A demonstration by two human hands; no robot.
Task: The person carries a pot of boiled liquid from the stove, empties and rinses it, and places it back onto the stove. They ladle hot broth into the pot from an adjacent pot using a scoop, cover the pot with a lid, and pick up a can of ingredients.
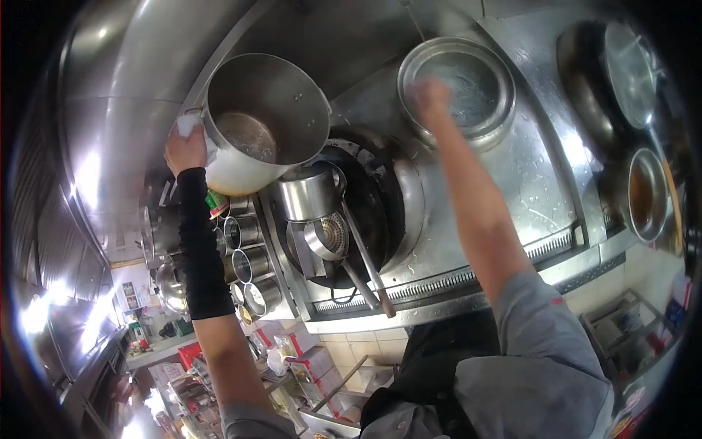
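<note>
My left hand (186, 151), below a black sleeve, is closed around the side handle of a large metal stockpot (252, 172), with a white cloth (191, 126) between. The stockpot tilts toward me, and a little liquid shows at its bottom. My right hand (430, 99) is over the left side of a round metal basin (504, 91) that seems to hold water. Motion smears its fingers, so I cannot tell whether they grip anything. Below the stockpot, a small metal pot (311, 194) and a perforated ladle (334, 235) rest over a dark wok (373, 212).
Wet steel stovetop (468, 197) surrounds the basin. At the right stand a large dark wok (585, 88) and a metal bowl (647, 194) of brown liquid. Several metal cups (259, 296) line the left edge. Shelves with boxes (314, 369) are below.
</note>
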